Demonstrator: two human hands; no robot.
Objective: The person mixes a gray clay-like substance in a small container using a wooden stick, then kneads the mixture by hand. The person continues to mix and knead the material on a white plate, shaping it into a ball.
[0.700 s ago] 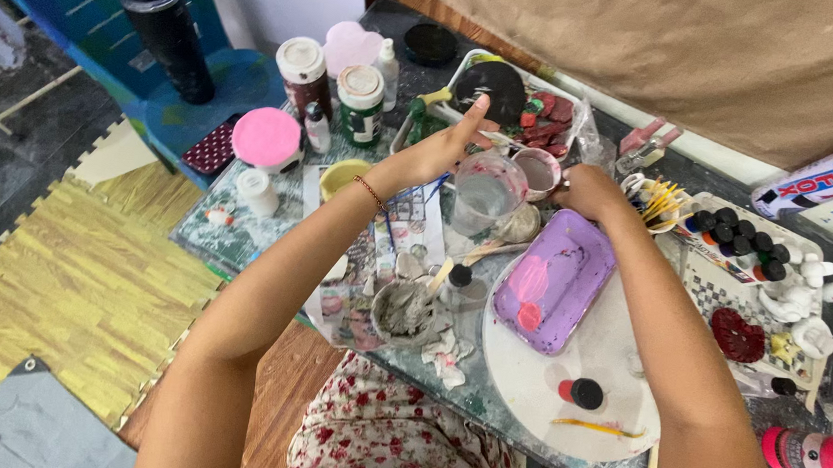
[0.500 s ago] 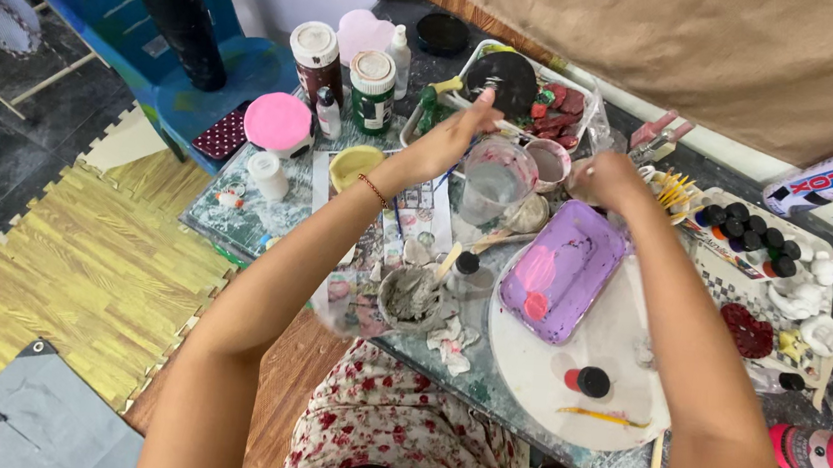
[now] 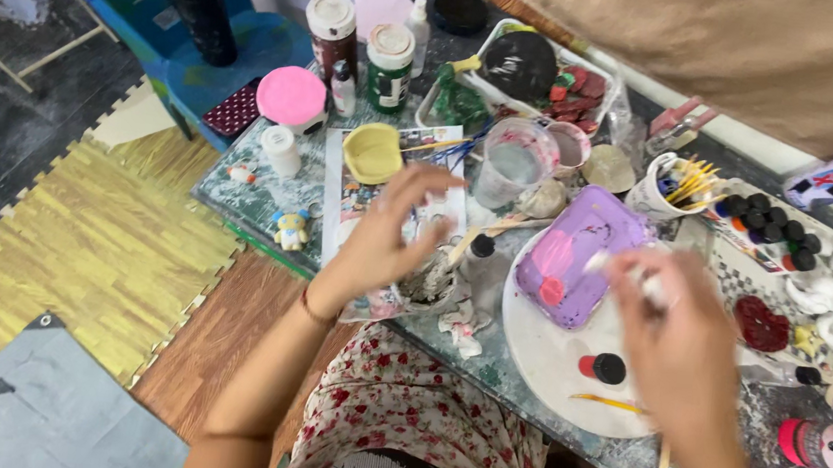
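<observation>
Pinching a small white piece [image 3: 603, 261], the blurred right hand [image 3: 684, 333] hovers beside the glossy purple tray [image 3: 580, 255]. Left hand [image 3: 392, 227], fingers spread, has pulled back from the clear cup [image 3: 513, 162].

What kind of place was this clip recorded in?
Most likely a home craft or painting corner. A low glass-topped table is crowded with paint bottles, a cup of brushes and sticks and a purple-painted piece on a white round board, with foam floor mats beside it.

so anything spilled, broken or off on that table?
No clear spill or breakage. Crumpled, paint-stained paper scraps lie loose at the table's near edge, and pink paint is smeared across the purple piece on the white round plate. The right hand is motion-blurred, so what it holds can't be told.
</observation>
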